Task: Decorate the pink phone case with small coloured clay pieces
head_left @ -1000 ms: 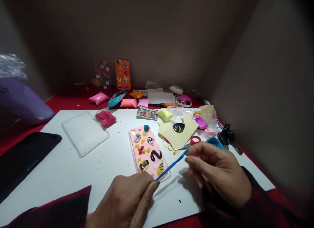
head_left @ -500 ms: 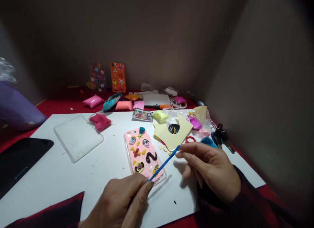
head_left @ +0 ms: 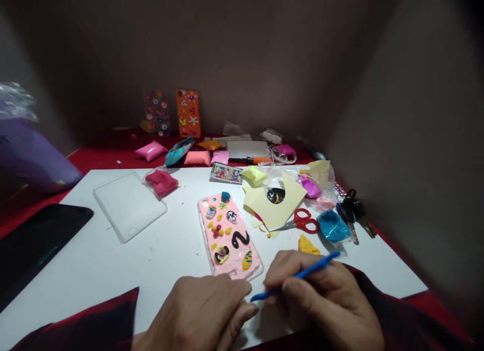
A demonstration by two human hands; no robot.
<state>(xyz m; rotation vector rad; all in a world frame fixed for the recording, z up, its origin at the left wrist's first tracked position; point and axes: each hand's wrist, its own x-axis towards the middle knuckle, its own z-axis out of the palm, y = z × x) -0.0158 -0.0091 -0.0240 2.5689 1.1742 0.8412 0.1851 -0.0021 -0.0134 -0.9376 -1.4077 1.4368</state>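
A slim blue modelling tool (head_left: 306,271) lies slanted in my right hand (head_left: 321,295), whose thumb and fingers are closed around it. Its lower tip reaches the thumb and forefinger of my left hand (head_left: 204,310), which are curled close together; whatever lies between them is hidden. Just beyond my hands is a phone case (head_left: 227,240) covered in pink clay, decorated with a black squiggle (head_left: 240,238), yellow petals and small figures. A lump of yellow clay (head_left: 308,245) sits behind my right hand, beside red-handled scissors (head_left: 302,222).
A clear case (head_left: 130,235) and a dark tablet-like slab (head_left: 41,245) lie at left. Cut yellow paper (head_left: 260,205), a blue clay packet (head_left: 333,226) and keys (head_left: 355,215) are at right. Clay packets and an orange decorated case (head_left: 188,114) stand at the back.
The blue tool has passed from my left hand's pinch into my right hand's grip. My right hand has come down and nearer, uncovering the scissors and yellow clay. The view has shifted slightly.
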